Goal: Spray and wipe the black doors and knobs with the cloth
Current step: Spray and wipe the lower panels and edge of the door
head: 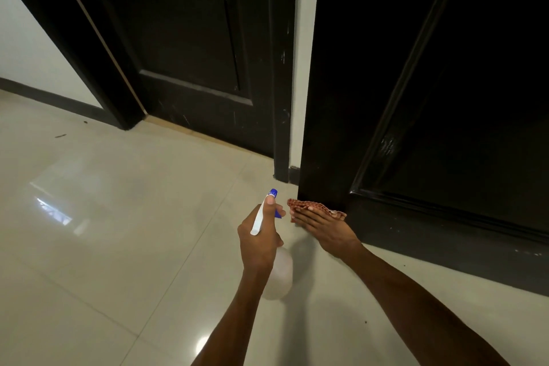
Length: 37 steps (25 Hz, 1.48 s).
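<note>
Pressing a reddish patterned cloth (312, 207) against the bottom corner of the nearer black door (430, 98), the person's right hand (323, 227) lies flat on it, fingers straight and close together, pointing along the door's lower edge. The cloth is bunched between the palm and the door's face, just above the pale tiled floor (104, 217), with its folded end poking out past the fingertips. Just beside that corner, away from the door's face, the left hand (260, 239) grips a spray bottle (277, 272): the fingers curl around its neck and the thumb lies along the white trigger head, whose blue nozzle (273, 192) points toward the far end of the door's edge. The translucent bottle body hangs below the hand, above the tiles. Beyond the nearer door's edge, past a narrow strip of white wall (303, 68), stands a second black door (190, 38), shut in its dark frame, scuffed near its base. Both forearms are bare.
</note>
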Tool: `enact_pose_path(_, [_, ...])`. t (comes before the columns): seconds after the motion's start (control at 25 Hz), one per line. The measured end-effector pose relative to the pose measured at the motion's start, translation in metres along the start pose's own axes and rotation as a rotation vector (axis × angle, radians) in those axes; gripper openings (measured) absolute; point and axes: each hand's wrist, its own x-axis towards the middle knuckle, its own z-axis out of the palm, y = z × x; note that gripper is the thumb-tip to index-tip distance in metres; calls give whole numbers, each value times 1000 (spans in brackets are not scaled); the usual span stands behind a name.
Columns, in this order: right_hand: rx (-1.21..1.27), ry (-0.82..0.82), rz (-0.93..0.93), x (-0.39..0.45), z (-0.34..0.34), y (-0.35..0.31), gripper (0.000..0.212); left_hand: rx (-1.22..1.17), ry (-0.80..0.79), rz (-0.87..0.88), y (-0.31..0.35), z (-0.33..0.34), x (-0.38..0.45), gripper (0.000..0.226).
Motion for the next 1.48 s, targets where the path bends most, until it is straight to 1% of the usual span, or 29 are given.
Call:
enact_pose_path(0.04, [-54, 4, 11, 4, 8, -4, 77, -9, 8, -4, -6, -1, 0, 46])
enact_pose_path(0.08, [-89, -42, 7, 6, 12, -8, 71, -18, 20, -9, -13, -3, -1, 44])
enact_pose_path(0.16, [-78, -106, -13, 13, 18, -15, 66, -32, 36, -8, -24, -5, -3, 45])
enact_pose_path(0.2, [-70, -104, -20, 13, 20, -15, 67, -29, 35, -4, -27, -6, -5, 47])
enact_pose_path(0.28, [-36, -55, -52, 0, 21, -8, 75, -11, 28, -8, -30, -8, -9, 51])
enact_pose_path(0.36, [1, -104, -14, -32, 20, 4, 83, -9, -1, -6, -27, -10, -12, 54])
enact_pose_path(0.4, [24, -100, 16, -52, 23, 13, 82, -10, -14, -1, -26, -10, -13, 55])
enact_pose_path(0.52, [91, -23, 174, -113, 26, 34, 77, 1, -60, 1, -18, -3, -15, 58])
enact_pose_path(0.6, [90, 33, 240, -122, 19, 36, 79, 1, -78, -5, -13, 1, -16, 59])
enact_pose_path(0.68, [63, 106, 266, -97, 0, 31, 85, -21, -78, -3, -6, 3, -14, 63])
enact_pose_path(0.84, [106, 340, 332, -28, -61, 30, 106, -23, -67, 25, 8, 6, -8, 63])
enact_pose_path(0.92, [212, 388, 416, -26, -64, 23, 104, 5, -70, 38, 11, 7, -6, 65])
enact_pose_path(1.0, [331, 421, 539, -46, -46, 14, 98, 23, -95, 51, 11, 8, -7, 67])
enact_pose_path(1.16, [504, 508, 886, -88, -12, 7, 80, 55, -184, 82, 12, 10, -16, 59])
enact_pose_path(1.36, [876, 637, 1268, -87, -24, 2, 75, 81, -264, 61, 14, 15, -26, 62])
enact_pose_path(1.4, [922, 660, 1303, -90, -24, 3, 74, 91, -273, 47, 16, 17, -28, 61])
enact_pose_path(1.48, [947, 671, 1305, -95, -23, 4, 73, 113, -287, 16, 20, 24, -31, 58])
